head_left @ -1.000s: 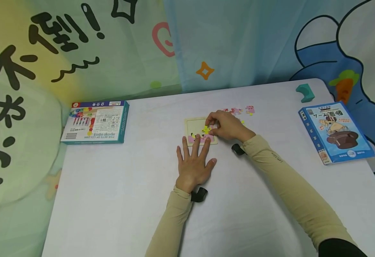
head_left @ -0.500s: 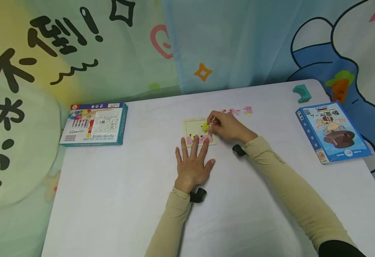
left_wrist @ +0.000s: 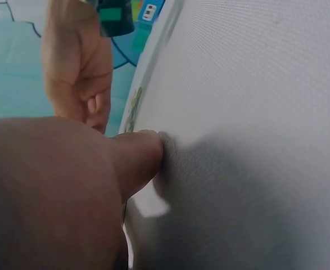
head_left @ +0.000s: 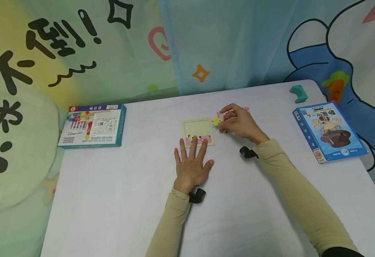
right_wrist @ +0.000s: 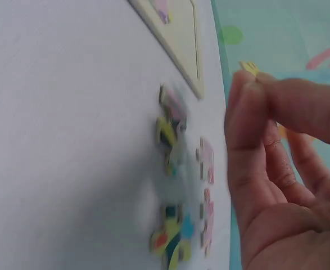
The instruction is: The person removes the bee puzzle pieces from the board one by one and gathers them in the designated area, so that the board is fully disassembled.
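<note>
My right hand [head_left: 240, 123] pinches a small yellow puzzle piece [head_left: 217, 121] between thumb and index finger, just right of the wooden puzzle frame [head_left: 197, 125]. In the right wrist view only a tip of that yellow piece [right_wrist: 248, 68] shows above the fingertips. Pink and yellow pieces [head_left: 207, 137] fill the near strip of the frame; the upper part is bare board. My left hand [head_left: 192, 169] lies spread with straight fingers, its fingertips at the frame's near edge. Beneath the right hand, loose puzzle pieces [right_wrist: 175, 239] lie on the table, partly blurred.
More pink pieces [right_wrist: 207, 160] lie in a row farther back. A white and teal box [head_left: 92, 125] lies at the left, a blue box [head_left: 332, 132] at the right. Behind that sits a green curved block [head_left: 299, 93]. A printed curtain [head_left: 232, 43] hangs along the back edge.
My right hand has lifted the yellow piece away from the frame's upper right and carried it right, toward the loose pieces. The left hand stays in place. The head view has shifted slightly.
</note>
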`<action>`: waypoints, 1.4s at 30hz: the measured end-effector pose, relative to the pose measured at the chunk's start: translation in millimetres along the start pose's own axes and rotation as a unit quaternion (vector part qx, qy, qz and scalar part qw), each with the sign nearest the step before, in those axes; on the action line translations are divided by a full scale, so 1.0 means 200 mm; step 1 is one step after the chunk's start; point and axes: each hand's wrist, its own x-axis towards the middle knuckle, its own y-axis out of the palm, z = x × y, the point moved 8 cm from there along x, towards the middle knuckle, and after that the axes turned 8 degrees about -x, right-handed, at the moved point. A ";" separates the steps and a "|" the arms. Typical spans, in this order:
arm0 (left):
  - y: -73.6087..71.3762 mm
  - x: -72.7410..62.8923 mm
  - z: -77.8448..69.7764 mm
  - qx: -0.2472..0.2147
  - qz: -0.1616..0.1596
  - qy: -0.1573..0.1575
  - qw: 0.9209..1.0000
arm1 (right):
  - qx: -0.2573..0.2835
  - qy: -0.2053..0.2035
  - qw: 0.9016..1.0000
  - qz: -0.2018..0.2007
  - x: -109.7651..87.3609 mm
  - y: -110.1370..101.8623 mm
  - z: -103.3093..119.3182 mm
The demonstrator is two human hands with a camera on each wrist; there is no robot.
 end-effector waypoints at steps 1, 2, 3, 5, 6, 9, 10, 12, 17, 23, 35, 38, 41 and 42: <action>0.00 0.00 0.00 -0.001 -0.001 0.000 1.000 | 0.003 0.006 1.000 -0.010 -0.01 -0.02 -0.02; 0.01 0.00 0.01 -0.001 0.002 -0.001 1.000 | -0.001 0.010 1.000 -0.018 -0.01 -0.04 -0.03; 0.01 0.00 0.00 -0.003 0.003 -0.002 1.000 | -0.003 0.011 1.000 -0.025 -0.02 -0.05 -0.04; 0.01 0.01 0.01 -0.001 0.004 -0.003 1.000 | -0.010 0.012 0.999 -0.036 -0.03 -0.09 -0.06; 0.01 0.01 0.01 0.000 0.004 -0.003 1.000 | -0.017 0.012 0.999 -0.042 -0.04 -0.11 -0.07; 0.01 0.01 0.01 0.004 0.005 -0.004 1.000 | -0.033 0.013 0.998 -0.054 -0.06 -0.17 -0.11; 0.01 0.01 0.00 0.005 0.005 -0.004 1.000 | -0.039 0.015 0.997 -0.057 -0.07 -0.19 -0.12; 0.00 0.00 0.00 0.003 0.003 -0.002 1.000 | -0.049 0.023 0.996 -0.065 -0.09 -0.24 -0.15; -0.01 -0.01 -0.01 -0.003 0.000 0.001 1.000 | -0.047 0.058 0.995 -0.073 -0.14 -0.33 -0.24; -0.03 -0.02 -0.02 -0.001 -0.010 0.007 1.000 | -0.058 0.078 0.994 -0.055 -0.17 -0.39 -0.33; -0.03 -0.03 -0.03 0.000 -0.013 0.011 1.000 | -0.154 0.041 0.986 -0.048 -0.18 -0.41 -0.41; -0.03 -0.02 -0.02 -0.007 -0.017 0.014 1.000 | -0.161 0.038 0.985 -0.044 -0.18 -0.40 -0.42; -0.03 -0.02 -0.02 -0.010 -0.021 0.015 1.000 | -0.160 0.037 0.986 -0.040 -0.18 -0.38 -0.43; -0.02 -0.02 -0.01 -0.008 -0.022 0.015 1.000 | -0.161 0.036 0.985 -0.041 -0.18 -0.38 -0.42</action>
